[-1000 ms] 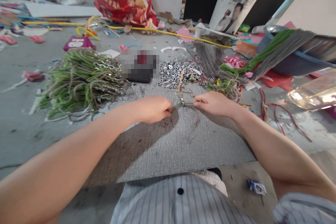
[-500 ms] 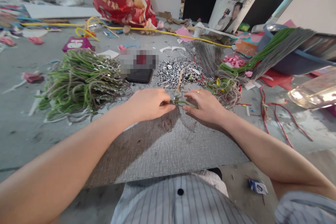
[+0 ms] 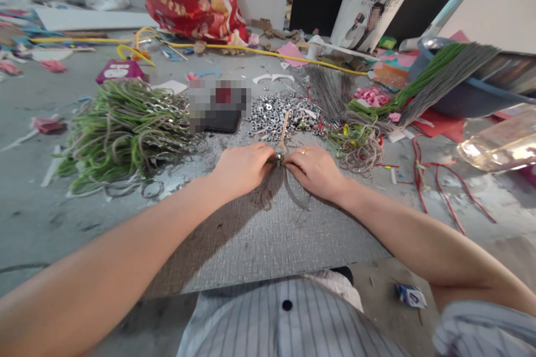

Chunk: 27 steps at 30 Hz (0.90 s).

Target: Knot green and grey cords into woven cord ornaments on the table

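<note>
Close together above the board, my left hand point(image 3: 247, 167) and my right hand point(image 3: 316, 170) both pinch green and grey cord point(image 3: 280, 160). A small shiny metal piece shows on the cord between the fingertips. Loose grey cord ends hang below it. A ring sits on a finger of my right hand. Just beyond the hands lies a thin tan stick point(image 3: 285, 127), beside a heap of metal nut-like rings point(image 3: 276, 114). Left of them spreads a large pile of green and grey cords point(image 3: 125, 128) with metal pieces; a smaller cord tangle point(image 3: 362, 150) lies right.
A dark phone-like object point(image 3: 224, 122) lies behind my left hand. Grey and green strands point(image 3: 439, 78) drape over a blue basin point(image 3: 448, 95). A clear container point(image 3: 496, 142) stands far right, near red cords point(image 3: 419, 173). Behind are a yellow cable point(image 3: 251, 52) and a red bag point(image 3: 195, 0).
My hands have come closer together. The right fingers, apart before, are now closed on the cord, and the metal piece shows between the fingertips.
</note>
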### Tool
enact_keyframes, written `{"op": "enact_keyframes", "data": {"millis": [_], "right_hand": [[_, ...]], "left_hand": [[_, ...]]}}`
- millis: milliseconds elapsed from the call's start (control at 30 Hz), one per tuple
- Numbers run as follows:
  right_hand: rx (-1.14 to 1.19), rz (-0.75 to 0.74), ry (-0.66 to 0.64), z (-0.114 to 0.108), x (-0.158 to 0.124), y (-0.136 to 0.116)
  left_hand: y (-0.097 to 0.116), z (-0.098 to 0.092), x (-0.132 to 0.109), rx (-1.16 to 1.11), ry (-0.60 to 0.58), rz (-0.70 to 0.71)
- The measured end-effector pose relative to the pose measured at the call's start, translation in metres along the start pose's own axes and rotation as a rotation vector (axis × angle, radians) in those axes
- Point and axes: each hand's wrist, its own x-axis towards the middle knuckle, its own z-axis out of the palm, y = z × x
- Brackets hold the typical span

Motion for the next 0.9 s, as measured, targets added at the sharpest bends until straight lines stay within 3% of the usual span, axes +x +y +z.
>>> {"op": "enact_keyframes", "data": {"millis": [300, 900], "right_hand": [[-0.001, 0.012, 0.012, 0.0, -0.002, 0.0], [-0.043, -0.025, 0.044, 0.004, -0.002, 0.003]], "left_hand": [[-0.003, 0.005, 0.0, 0.091, 0.185, 0.159], [-0.007, 0.02, 0.009, 0.108, 0.271, 0.227]]}}
